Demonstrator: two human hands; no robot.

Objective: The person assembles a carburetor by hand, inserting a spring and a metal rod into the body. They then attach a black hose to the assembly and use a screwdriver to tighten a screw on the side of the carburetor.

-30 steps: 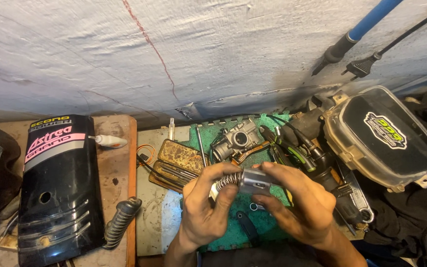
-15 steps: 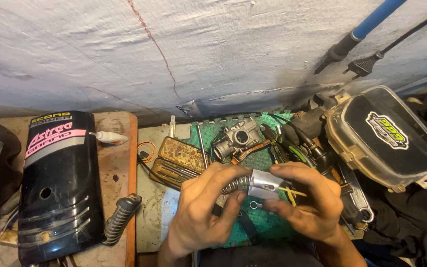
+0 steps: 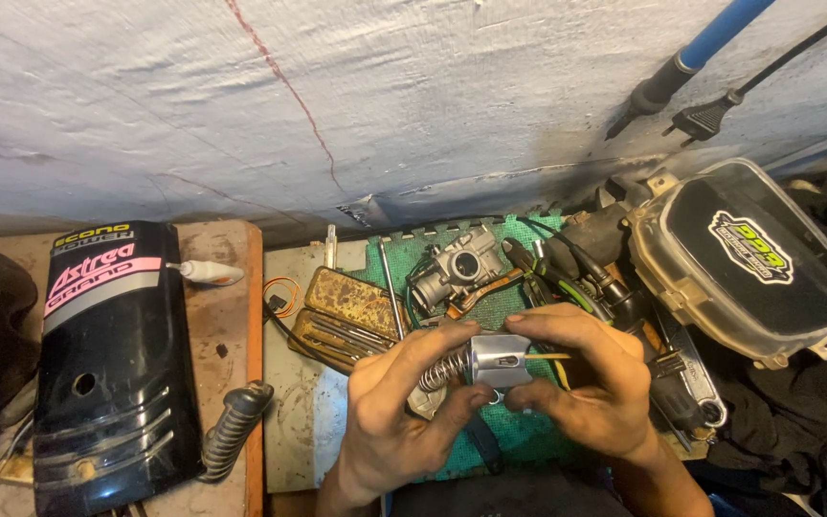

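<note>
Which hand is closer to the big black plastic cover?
Left. The left hand is closer to the black cover, with a gap between them. The right hand is farther away, beyond the left hand.

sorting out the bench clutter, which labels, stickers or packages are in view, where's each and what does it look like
Label on black plastic cover: left, on the wooden board; pink and white lettering on a pink band near its top.
Sticker: right, on the black insert of the clear-cased housing; slanted oval badge, yellow, white and black.
Worn tin case: centre, behind the left hand; flat rectangle, rusty yellow-brown.
No screens or signs.
</note>
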